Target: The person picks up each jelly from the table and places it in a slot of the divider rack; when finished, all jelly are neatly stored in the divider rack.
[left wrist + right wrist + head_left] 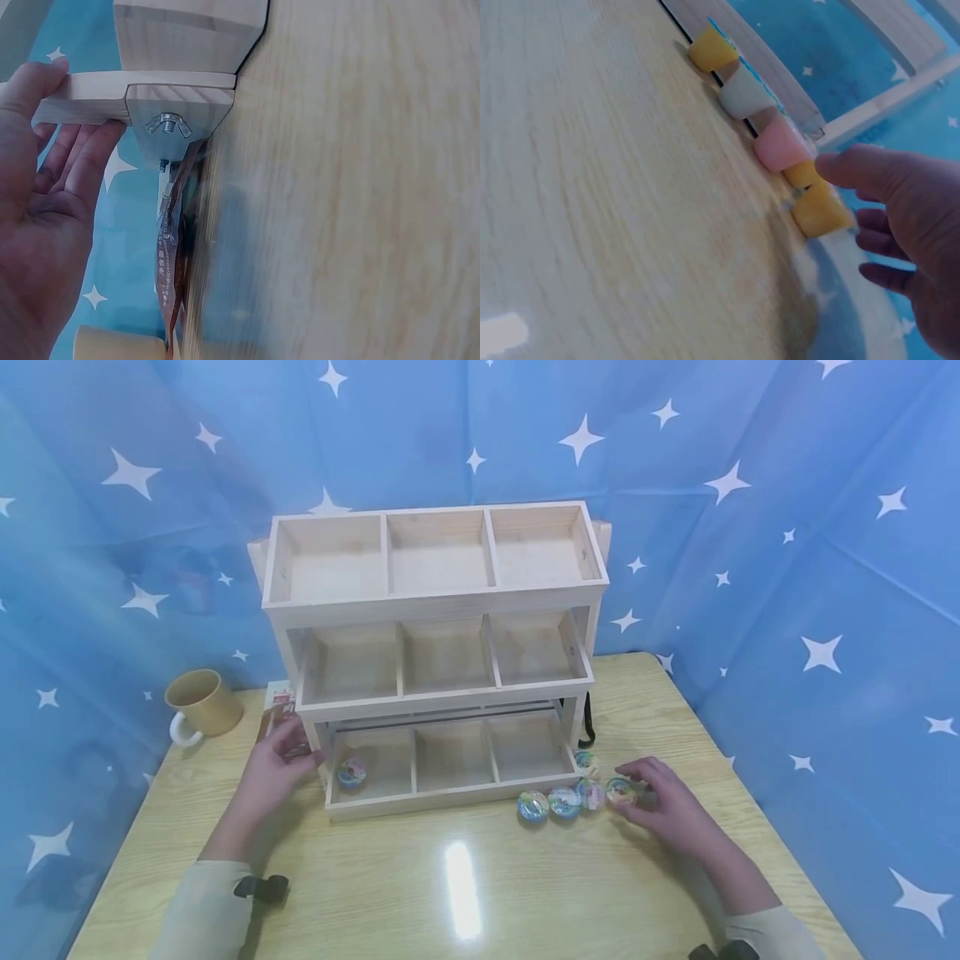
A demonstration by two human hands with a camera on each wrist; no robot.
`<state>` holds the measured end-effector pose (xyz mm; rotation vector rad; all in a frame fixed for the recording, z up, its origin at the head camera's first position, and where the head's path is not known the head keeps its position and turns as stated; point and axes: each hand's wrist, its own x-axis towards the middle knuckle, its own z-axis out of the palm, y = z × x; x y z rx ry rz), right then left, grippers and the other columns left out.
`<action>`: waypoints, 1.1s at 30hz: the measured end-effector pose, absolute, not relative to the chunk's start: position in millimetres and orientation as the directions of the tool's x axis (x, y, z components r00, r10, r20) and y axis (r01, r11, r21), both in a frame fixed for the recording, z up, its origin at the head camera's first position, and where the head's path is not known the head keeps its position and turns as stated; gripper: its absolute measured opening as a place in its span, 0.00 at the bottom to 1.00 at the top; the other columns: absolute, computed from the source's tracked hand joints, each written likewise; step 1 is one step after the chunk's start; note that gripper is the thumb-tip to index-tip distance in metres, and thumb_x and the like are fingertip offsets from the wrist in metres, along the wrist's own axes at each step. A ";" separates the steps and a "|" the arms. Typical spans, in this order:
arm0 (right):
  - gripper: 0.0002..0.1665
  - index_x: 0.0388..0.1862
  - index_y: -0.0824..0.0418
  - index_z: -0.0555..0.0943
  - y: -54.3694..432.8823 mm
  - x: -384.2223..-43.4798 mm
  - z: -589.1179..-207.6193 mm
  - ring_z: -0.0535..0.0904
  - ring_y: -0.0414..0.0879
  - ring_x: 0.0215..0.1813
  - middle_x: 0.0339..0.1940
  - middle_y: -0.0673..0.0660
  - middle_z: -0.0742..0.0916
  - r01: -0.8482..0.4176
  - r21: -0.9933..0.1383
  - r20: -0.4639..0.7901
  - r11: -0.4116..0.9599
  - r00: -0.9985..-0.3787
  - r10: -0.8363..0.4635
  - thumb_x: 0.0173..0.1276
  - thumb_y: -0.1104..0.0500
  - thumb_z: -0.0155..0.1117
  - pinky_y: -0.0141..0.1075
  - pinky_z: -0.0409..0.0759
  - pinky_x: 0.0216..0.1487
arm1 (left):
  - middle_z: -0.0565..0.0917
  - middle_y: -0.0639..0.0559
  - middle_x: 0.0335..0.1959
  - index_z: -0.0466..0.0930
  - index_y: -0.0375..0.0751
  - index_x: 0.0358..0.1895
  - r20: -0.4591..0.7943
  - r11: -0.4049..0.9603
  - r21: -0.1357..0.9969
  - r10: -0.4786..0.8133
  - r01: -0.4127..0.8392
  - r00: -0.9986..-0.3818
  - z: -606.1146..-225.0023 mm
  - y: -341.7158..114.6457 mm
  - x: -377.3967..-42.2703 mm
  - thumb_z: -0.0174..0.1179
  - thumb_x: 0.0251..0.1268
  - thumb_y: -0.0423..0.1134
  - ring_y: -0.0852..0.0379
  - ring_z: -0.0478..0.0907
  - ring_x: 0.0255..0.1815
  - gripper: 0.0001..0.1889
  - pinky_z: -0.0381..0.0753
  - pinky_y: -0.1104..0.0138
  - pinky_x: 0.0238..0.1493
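Note:
My left hand grips a wooden leg of the three-tier shelf at its lower left. In the left wrist view, the thumb lies on one side of the wooden bar and the fingers on the other. My right hand reaches in from the right around the nearest small jelly cup. In the right wrist view, that yellow cup stands on the table, thumb tip close above it, a gap to the other fingers. Several more cups line the shelf's front right corner. Another cup lies in the bottom-left compartment.
A tan mug with a white handle stands at the back left. A brown packet sits behind the left hand, beside the shelf. A black strap hangs at the shelf's right side. Starry blue cloth surrounds the table.

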<state>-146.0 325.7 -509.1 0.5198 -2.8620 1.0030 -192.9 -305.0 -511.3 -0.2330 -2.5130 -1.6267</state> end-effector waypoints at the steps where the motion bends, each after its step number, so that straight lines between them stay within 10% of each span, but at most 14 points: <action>1: 0.32 0.67 0.65 0.83 325.8 -145.9 -509.5 0.83 0.57 0.60 0.59 0.57 0.86 -0.333 -0.600 0.165 0.727 -0.941 -0.295 0.68 0.57 0.85 0.59 0.87 0.63 | 0.85 0.34 0.65 0.73 0.40 0.81 0.200 0.403 0.892 0.054 0.205 -0.978 -511.4 -305.3 -193.2 0.73 0.72 0.29 0.60 0.83 0.62 0.35 0.84 0.76 0.59; 11: 0.29 0.65 0.63 0.85 328.1 -149.4 -516.3 0.83 0.50 0.56 0.54 0.51 0.87 -0.296 -0.605 0.123 0.739 -0.952 -0.281 0.70 0.55 0.84 0.49 0.89 0.59 | 0.86 0.32 0.63 0.73 0.37 0.80 0.214 0.399 0.890 0.062 0.220 -0.975 -512.5 -306.6 -194.4 0.72 0.71 0.26 0.56 0.84 0.61 0.35 0.85 0.75 0.59; 33: 0.25 0.53 0.65 0.89 319.4 -153.9 -514.4 0.79 0.42 0.48 0.44 0.50 0.86 -0.462 -0.496 0.506 0.735 -0.842 -0.188 0.55 0.70 0.86 0.24 0.76 0.51 | 0.87 0.36 0.64 0.73 0.41 0.82 0.205 0.439 0.873 0.062 0.211 -0.977 -512.1 -306.1 -195.3 0.73 0.73 0.30 0.57 0.84 0.59 0.36 0.86 0.67 0.64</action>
